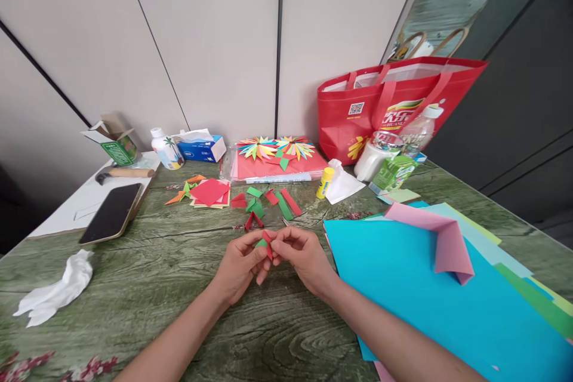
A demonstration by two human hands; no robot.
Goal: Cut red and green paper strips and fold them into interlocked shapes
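Between my two hands, above the middle of the table, is a small folded paper piece (269,247) in red and green. My left hand (239,262) pinches it from the left, thumb on the green part. Fingers of my right hand (304,256) close on its red edge from the right. Much of the piece is covered by my fingertips. Just beyond my hands lie several folded red and green paper pieces (255,206), with a red strip (291,202) and a green strip (283,205) at their right side.
Coloured paper sheets (385,274) cover the right side, a pink folded sheet (452,245) on top. A yellow glue stick (325,183), square papers (210,192) and a red bag (349,113) stand or lie farther back. At left are a phone (111,213), a hammer (128,172) and crumpled tissue (60,289).
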